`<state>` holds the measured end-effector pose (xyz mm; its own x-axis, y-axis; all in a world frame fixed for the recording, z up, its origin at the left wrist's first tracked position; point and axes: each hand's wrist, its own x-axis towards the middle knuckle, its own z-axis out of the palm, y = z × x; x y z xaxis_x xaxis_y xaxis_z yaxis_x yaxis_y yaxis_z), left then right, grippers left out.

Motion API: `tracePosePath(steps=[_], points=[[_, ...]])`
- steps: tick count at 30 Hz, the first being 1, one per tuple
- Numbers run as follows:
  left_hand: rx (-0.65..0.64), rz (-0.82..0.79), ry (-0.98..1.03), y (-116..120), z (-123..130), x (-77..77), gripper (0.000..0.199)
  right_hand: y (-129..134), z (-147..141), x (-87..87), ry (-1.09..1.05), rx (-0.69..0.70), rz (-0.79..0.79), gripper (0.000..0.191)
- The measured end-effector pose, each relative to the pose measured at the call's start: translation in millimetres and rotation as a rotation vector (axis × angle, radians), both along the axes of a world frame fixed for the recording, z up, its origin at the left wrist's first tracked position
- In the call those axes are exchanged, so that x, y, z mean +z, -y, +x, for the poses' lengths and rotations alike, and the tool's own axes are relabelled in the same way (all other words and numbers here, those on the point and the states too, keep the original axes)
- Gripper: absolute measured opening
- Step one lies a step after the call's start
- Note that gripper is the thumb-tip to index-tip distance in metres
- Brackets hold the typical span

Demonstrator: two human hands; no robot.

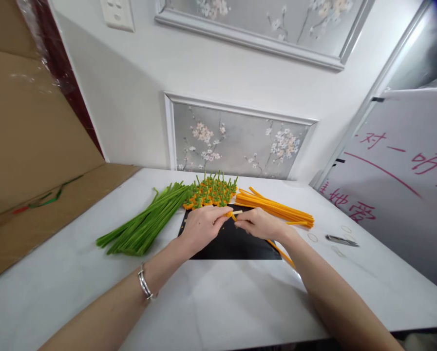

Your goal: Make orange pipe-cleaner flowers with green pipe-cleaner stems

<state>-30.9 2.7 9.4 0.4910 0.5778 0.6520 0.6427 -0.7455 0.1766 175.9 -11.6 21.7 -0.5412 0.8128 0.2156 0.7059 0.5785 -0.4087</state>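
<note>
My left hand (202, 225) is closed on a thin pale stick (237, 212), whose end pokes out to the right. Orange pipe cleaner is coiled around this stick at my fingertips. My right hand (259, 224) pinches the orange pipe cleaner (285, 254) just beside the stick; a length of it shows again below my right wrist. Both hands are over a black mat (233, 246). Behind them stand many small orange pieces with green stems (213, 191), bunched together. My fingers partly cover the coil.
Green pipe cleaners (145, 225) lie in a bundle on the left, orange ones (276, 207) on the right. Farther right on the white table (225, 302) are a metal tool (341, 240) and rubber bands (312, 237). Cardboard (57, 209) borders the left; a panelled wall (130, 107) stands behind.
</note>
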Motion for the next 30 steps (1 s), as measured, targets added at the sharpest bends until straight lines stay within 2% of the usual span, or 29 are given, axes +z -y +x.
tracePosePath(steps=[4,7,11,18,21,26,30], points=[[0.023,-0.034,-0.042,0.2,-1.0,0.5,0.022,-2.0,-1.3,-1.5,-0.084,-0.038,-0.001,0.019],[0.034,-0.071,-0.039,1.0,-0.4,0.3,0.025,-5.0,-3.8,-2.8,-0.178,-0.086,0.092,0.022],[0.021,-0.173,0.031,2.2,0.9,2.1,0.025,-5.7,-7.0,-5.3,-0.216,-0.029,0.219,0.026],[-0.194,-0.414,0.126,1.0,-2.7,14.6,0.024,-3.2,-12.4,-10.7,-0.22,-0.057,0.458,0.02],[-0.242,-0.47,0.158,-0.9,-4.5,16.5,0.021,-2.6,-14.8,-12.2,-0.197,-0.057,0.55,0.021],[-0.176,-0.4,0.177,-0.5,-4.9,18.5,0.014,-3.3,-14.5,-14.1,-0.236,-0.023,0.587,0.02],[-0.22,-0.316,0.178,0.2,-5.4,20.0,0.01,-4.1,-14.1,-13.7,-0.308,-0.045,0.519,0.019]])
